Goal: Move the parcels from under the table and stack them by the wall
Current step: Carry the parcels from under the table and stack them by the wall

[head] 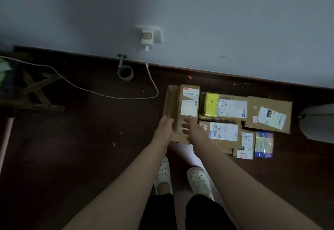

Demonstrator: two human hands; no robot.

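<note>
A narrow box (pixel 189 101) with white labels is laid lengthwise on a wider flat box (pixel 170 107). This stack of 2 is set on the dark floor (pixel 90 148) near the wall (pixel 180 13), at about 12 o'clock from the person's feet. The left hand (pixel 165 124) is held with its fingers straight and together at the near left edge of the flat box. The right hand (pixel 189 126) is held flat, fingers spread, over the near end of the narrow box; whether it is touching cannot be told. Nothing is gripped by either hand.

Just beside the stack at 3 o'clock a yellow-taped box (pixel 224 108) is seen, and further toward 3 o'clock a large flat carton (pixel 269 114). At 4 o'clock of the stack a labelled box (pixel 222 134) is placed. A small box (pixel 246 145) and a blue packet (pixel 263 144) are set on its 3 o'clock side.

At 11 o'clock of the stack a roll of tape (pixel 126 72) is lying by the skirting. Above it a white charger (pixel 147 37) is plugged into the wall. A white cable (pixel 101 94) is trailed from it across the floor toward 9 o'clock, where a wooden frame (pixel 36 89) is standing. A white rounded object (pixel 318 121) is cut off by the picture's edge at 3 o'clock. At 6 o'clock of the stack 2 white clogs (pixel 198 179) are worn on the feet.
</note>
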